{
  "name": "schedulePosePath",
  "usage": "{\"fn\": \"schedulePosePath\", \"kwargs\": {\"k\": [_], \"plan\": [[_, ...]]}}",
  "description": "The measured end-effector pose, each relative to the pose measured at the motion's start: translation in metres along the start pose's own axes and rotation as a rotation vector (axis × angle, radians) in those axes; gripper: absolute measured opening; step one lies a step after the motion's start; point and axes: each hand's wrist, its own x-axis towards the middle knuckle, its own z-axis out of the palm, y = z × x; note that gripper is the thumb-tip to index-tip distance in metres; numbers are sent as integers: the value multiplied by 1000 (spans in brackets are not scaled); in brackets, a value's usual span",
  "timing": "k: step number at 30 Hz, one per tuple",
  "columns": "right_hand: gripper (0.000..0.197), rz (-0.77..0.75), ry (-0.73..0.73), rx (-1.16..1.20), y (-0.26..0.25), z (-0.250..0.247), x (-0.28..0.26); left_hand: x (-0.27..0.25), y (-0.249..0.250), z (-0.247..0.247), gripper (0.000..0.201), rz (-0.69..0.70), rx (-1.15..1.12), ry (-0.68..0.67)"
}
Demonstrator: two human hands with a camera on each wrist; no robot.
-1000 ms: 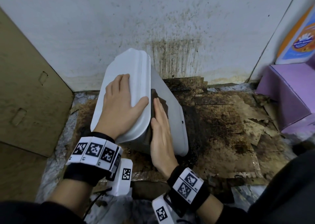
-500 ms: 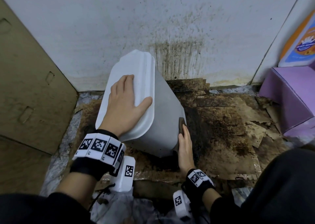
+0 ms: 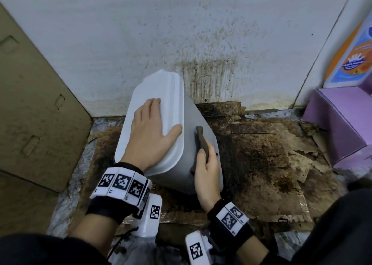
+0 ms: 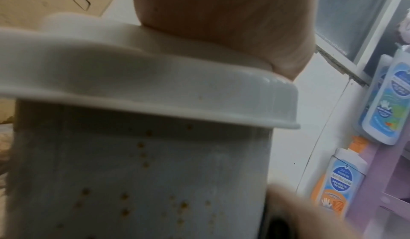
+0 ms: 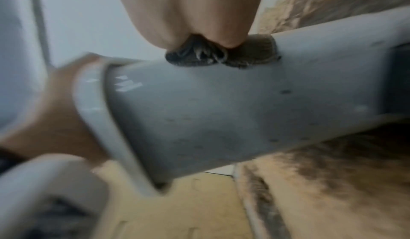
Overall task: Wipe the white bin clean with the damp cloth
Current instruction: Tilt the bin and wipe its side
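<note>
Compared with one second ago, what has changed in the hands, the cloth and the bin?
The right hand slid the dark cloth down the bin's side toward its foot, then part of the way back up. The left hand stayed flat on the lid, steadying the tilted bin.

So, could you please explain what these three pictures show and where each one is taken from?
No machine here: a person wears three cameras. The head view looks down at both hands. The left hand rests flat on the lid of the tilted white bin, steadying it. The right hand presses a dark damp cloth against the bin's side. The left wrist view shows brown spots on the bin wall; the right wrist view shows fingers on the cloth. Stained cardboard covers the floor.
</note>
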Motion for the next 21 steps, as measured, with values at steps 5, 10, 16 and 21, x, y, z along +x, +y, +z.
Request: {"fn": "schedulePosePath", "kwargs": {"k": [5, 10, 16, 21], "plan": [[39, -45, -63, 266, -60, 7, -1, 1, 16, 7, 94, 12, 52, -14], [39, -103, -145, 230, -87, -5, 5, 2, 35, 17, 77, 24, -11, 24], [55, -182, -159, -41, -85, -28, 13, -1, 57, 21, 77, 37, -322, 19], [69, -155, -117, -150, -89, -55, 21, -3, 72, 13, 39, -2, -913, 81]]}}
